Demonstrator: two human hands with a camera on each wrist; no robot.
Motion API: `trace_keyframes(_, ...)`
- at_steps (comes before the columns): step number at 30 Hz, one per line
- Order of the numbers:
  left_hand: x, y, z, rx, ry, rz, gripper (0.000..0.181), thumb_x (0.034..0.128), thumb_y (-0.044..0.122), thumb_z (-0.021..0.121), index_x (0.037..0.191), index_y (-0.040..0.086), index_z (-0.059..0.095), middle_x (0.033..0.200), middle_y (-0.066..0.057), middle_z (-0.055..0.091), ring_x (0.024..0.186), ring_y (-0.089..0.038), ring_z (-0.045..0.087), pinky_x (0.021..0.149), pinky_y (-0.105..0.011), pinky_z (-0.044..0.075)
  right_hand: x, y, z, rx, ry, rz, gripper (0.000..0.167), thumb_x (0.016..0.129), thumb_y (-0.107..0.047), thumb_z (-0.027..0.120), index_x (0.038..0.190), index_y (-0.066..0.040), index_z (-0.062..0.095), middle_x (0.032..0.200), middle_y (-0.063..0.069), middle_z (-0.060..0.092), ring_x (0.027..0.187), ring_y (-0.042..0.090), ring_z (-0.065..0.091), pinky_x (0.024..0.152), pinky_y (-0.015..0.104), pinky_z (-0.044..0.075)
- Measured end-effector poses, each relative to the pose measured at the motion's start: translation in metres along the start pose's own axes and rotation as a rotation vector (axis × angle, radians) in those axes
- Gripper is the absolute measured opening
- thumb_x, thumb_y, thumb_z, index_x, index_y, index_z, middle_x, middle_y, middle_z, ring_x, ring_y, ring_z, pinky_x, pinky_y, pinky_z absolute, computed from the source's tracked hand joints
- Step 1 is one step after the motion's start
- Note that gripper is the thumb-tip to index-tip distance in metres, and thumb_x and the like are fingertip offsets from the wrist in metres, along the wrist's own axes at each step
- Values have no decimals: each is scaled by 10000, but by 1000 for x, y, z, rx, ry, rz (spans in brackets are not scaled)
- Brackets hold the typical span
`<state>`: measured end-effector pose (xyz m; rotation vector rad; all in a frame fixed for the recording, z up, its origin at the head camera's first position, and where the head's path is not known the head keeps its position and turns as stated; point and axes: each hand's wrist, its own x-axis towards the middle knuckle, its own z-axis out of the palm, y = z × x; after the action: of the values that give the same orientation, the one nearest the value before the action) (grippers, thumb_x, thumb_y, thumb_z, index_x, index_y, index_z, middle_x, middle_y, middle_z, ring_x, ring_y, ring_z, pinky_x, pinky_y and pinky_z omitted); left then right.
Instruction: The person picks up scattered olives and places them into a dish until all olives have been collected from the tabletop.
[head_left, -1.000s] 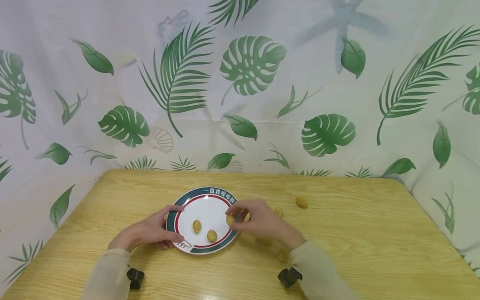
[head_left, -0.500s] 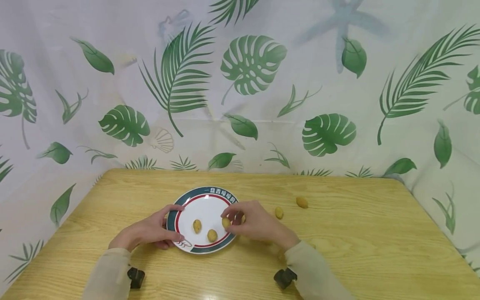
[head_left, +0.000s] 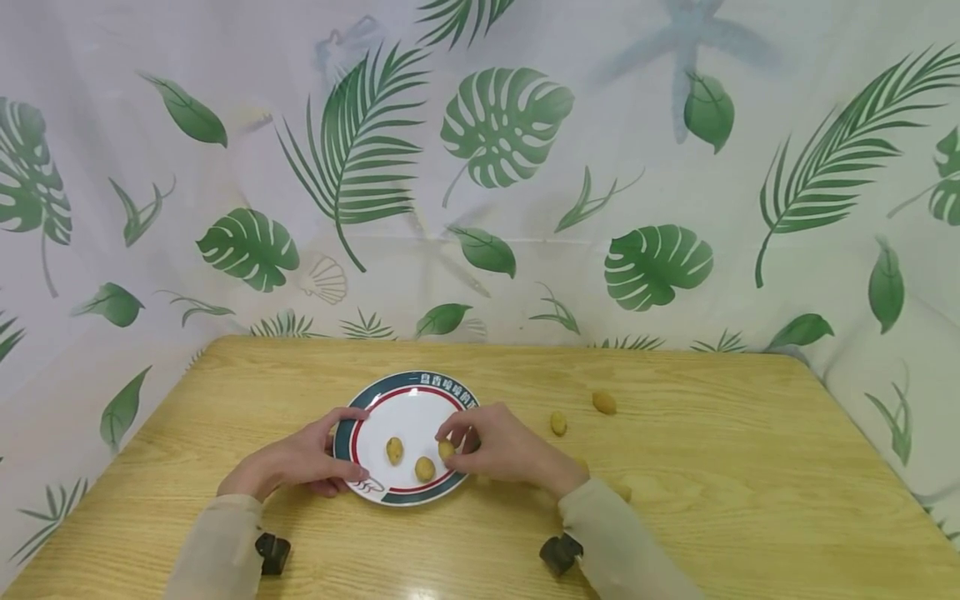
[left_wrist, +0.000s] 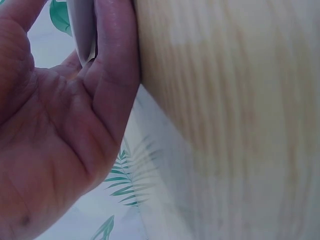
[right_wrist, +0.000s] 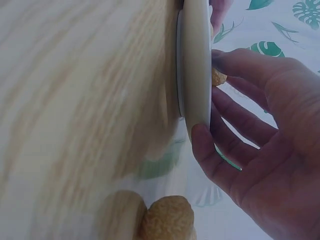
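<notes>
A round white plate (head_left: 412, 421) with a dark teal rim and a red ring lies on the wooden table. My left hand (head_left: 303, 457) grips its left rim, with thumb and forefinger on top; other fingers show low at the edge. Over the plate's right side, my right hand (head_left: 502, 446) pinches a walnut (head_left: 446, 450), small, yellow-brown and wrinkled. In the right wrist view, that walnut (right_wrist: 218, 77) is partly hidden by the thumb, and the little finger touches the plate's edge. Two more walnuts, one on the left (head_left: 394, 451) and one nearer me (head_left: 424, 469), sit on the plate.
Several loose walnuts lie right of the plate, including a far one (head_left: 603, 402) and a nearer one (head_left: 558, 423); others are partly hidden by the right arm. A leaf-patterned cloth (head_left: 547, 275) hangs behind the table (head_left: 720, 467).
My right hand has moved left and slightly down over the plate, carrying the pinched walnut inward from the right rim. The left hand and the plate have stayed in place.
</notes>
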<state>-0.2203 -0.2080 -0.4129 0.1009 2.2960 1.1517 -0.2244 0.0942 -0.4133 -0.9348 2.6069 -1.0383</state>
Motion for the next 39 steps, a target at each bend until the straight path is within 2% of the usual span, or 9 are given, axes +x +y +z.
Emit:
trace_keyframes(19,0,0,0,11,2,1,895,853,225,839,1555,203,284,1016,-112,637,698,-183,651,652,-271,576,5,-4,2,-39,-49,37,181,894,-123,770,1073,-132,749,874,-37,709,801,73,619,737,209,522)
trace_keyframes(28,-1,1,0,1,-1,11,887,851,214,838,1550,197,291,1028,-116,632,698,-183,652,651,-273,573,3,-6,-1,-18,-68,69,213,903,-127,765,1115,-137,742,932,-17,713,830,80,618,765,217,528)
trace_keyframes(35,-1,1,1,-5,-3,9,894,850,217,842,1553,199,289,1022,-115,633,695,-182,656,651,-274,578,-2,-5,-5,-8,-40,63,232,906,-130,758,1138,-132,747,979,-10,727,842,88,632,761,219,529)
trace_keyframes(39,-1,2,0,-3,-3,8,895,852,218,840,1555,201,285,1021,-115,633,696,-181,652,652,-272,576,-4,-2,-9,-21,-14,67,229,921,-154,753,1149,-141,743,944,-43,705,834,102,615,737,227,515)
